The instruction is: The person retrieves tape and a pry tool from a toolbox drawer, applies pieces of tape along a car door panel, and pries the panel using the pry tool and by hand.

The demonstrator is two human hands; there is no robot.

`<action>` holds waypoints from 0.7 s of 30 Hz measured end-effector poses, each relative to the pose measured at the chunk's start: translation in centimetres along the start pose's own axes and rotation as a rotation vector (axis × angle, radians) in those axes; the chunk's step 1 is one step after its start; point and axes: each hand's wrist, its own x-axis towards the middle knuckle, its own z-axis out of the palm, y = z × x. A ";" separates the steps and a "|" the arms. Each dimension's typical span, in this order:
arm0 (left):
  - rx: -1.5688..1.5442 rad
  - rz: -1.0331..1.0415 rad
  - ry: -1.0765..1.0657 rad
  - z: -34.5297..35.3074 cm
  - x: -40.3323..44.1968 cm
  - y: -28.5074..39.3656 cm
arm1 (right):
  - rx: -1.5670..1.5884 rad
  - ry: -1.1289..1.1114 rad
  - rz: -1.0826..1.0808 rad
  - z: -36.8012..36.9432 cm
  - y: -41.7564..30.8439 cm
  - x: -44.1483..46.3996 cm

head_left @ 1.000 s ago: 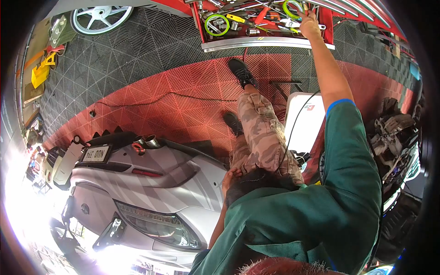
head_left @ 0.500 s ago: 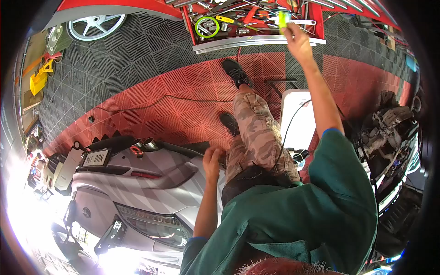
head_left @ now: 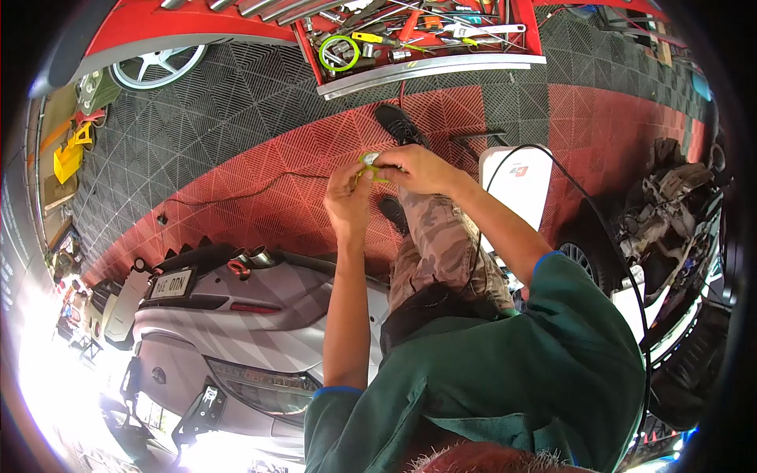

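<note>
Both of my hands meet in front of my legs around a small yellow-green object point(head_left: 368, 160) with a whitish part; its kind is hard to make out. My left hand point(head_left: 347, 203) is closed on its left side, fingers pinching it. From the other side, my right hand point(head_left: 422, 169) grips it with bent fingers. Beyond them stands an open red tool drawer with a silver front edge point(head_left: 434, 76). In it lie a bright green ring point(head_left: 339, 54), a yellow-handled tool point(head_left: 374, 38), an adjustable wrench point(head_left: 489, 30) and several sockets and other hand tools.
A grey car's rear end point(head_left: 260, 315) is close on my left. At right are a white board point(head_left: 516, 185), a black cable point(head_left: 587, 193) and a heap of mechanical parts point(head_left: 670, 197). A wheel point(head_left: 158, 69) and a yellow stand point(head_left: 71, 156) are at the far left.
My right hand has come back from the drawer with the yellow-green object. My left hand has risen to meet it, and both now hold it.
</note>
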 end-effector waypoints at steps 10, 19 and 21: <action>-0.596 -0.346 0.095 -0.6 -0.3 -1.4 | 0.042 -0.292 0.172 -2.6 2.7 2.0; -0.314 -0.372 0.153 -2.4 -3.7 -5.0 | -1.068 0.351 0.814 -17.9 18.4 8.3; -0.295 -0.361 0.168 -2.7 -5.0 -5.2 | -1.092 0.277 0.865 -18.7 18.6 8.8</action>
